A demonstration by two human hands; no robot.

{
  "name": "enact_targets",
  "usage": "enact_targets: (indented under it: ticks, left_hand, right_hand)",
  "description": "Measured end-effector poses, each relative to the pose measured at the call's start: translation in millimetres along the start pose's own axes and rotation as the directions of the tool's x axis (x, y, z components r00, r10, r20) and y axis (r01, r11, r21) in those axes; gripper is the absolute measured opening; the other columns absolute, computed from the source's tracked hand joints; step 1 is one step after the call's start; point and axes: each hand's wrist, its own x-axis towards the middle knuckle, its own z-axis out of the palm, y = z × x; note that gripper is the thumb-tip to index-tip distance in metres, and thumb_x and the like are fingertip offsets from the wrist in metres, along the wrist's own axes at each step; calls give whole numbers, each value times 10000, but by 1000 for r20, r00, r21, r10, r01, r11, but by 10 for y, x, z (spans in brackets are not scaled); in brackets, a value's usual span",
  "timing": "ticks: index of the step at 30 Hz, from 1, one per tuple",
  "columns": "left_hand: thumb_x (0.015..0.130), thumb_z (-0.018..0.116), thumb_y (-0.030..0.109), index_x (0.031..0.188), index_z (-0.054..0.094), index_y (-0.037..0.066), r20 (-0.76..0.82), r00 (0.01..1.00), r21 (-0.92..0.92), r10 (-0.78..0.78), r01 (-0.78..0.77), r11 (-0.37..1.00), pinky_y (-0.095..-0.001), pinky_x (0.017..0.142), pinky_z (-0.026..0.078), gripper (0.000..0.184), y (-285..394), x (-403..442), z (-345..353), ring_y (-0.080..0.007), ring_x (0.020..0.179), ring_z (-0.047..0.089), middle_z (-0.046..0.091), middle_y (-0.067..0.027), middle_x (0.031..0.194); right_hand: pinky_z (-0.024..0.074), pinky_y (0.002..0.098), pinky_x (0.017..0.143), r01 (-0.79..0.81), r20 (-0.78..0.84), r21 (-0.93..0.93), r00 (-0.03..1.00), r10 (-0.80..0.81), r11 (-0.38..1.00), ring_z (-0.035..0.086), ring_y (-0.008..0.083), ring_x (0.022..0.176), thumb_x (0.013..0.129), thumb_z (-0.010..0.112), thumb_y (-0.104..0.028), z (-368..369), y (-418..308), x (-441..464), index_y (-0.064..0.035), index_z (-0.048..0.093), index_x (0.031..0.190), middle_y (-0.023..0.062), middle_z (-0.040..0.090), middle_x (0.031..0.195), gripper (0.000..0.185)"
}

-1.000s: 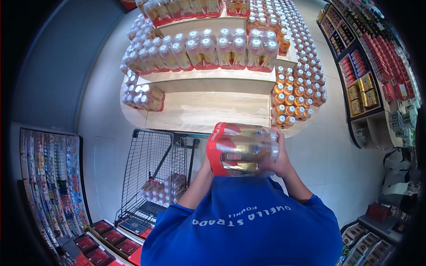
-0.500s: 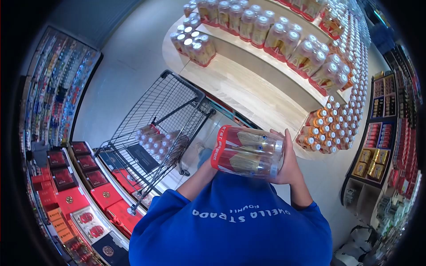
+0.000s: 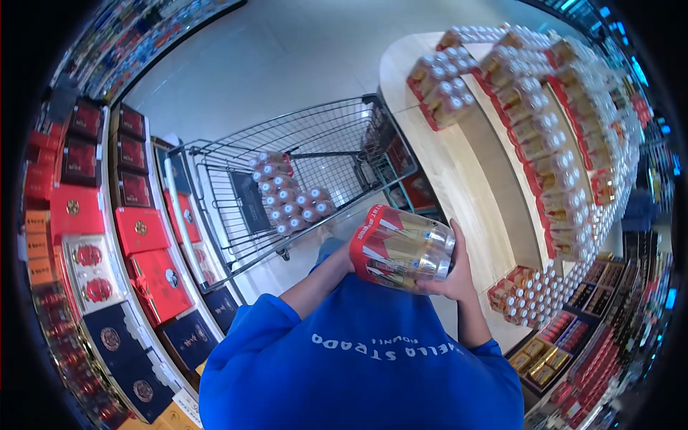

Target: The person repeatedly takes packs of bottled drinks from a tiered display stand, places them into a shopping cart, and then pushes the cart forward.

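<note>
A shrink-wrapped pack of bottles with a red band (image 3: 401,247) lies on its side in front of my chest, caps to the right. My left hand (image 3: 346,259) holds its red base end, with the fingers mostly hidden behind the pack. At the capped end, my right hand (image 3: 457,269) is wrapped round the bottles. Ahead and to the left stands a wire shopping cart (image 3: 322,161) with bottle packs (image 3: 287,197) and a dark flat box (image 3: 247,201) inside.
A stepped wooden display (image 3: 473,190) with rows of bottle packs (image 3: 545,154) curves along the right. Red gift boxes (image 3: 143,228) and dark blue boxes (image 3: 129,358) line the left. Shelves of packaged goods (image 3: 588,351) stand at the lower right.
My view has turned left, so the cart sits more centrally and the display has shifted right. The pack remains between both hands, now nearer the cart's side.
</note>
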Motion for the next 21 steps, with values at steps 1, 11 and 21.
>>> enact_targets:
  ticks: [1, 11, 21]
  left_hand:
    - [1049, 527, 462, 1347, 626, 71, -6, 1000, -23, 22, -22, 1000, -442, 959, 585, 502, 100, -112, -101, -261, 1115, 696, 688, -135, 1309]
    - [1022, 562, 479, 1311, 632, 72, -407, 749, 458, 523, -329, 826, -412, 948, 558, 504, 636, -851, -1536, -247, 1129, 692, 701, -124, 1282]
    - [977, 541, 478, 1076, 719, 16, -487, 205, 708, 849, 662, 246, -553, 1073, 398, 505, 152, -1505, -2300, -359, 1135, 664, 715, -212, 1161]
  right_hand:
    - [432, 456, 1144, -6, 37, 8, 999, 6, 1000, 548, 315, 1339, 529, 1013, -266, 124, 29, 173, -56, 246, 1589, 170, 539, 1444, 1325]
    - [523, 422, 1040, -99, 225, -40, 969, 106, 994, 593, 272, 1221, 553, 965, -53, 1390, -141, 1782, -97, 366, 1467, 127, 562, 1322, 1093]
    - [508, 377, 1038, -1, 194, -632, 968, 159, 775, 627, 320, 1215, 576, 902, -233, 2615, 567, 3356, -60, 375, 1488, 207, 598, 1348, 1068]
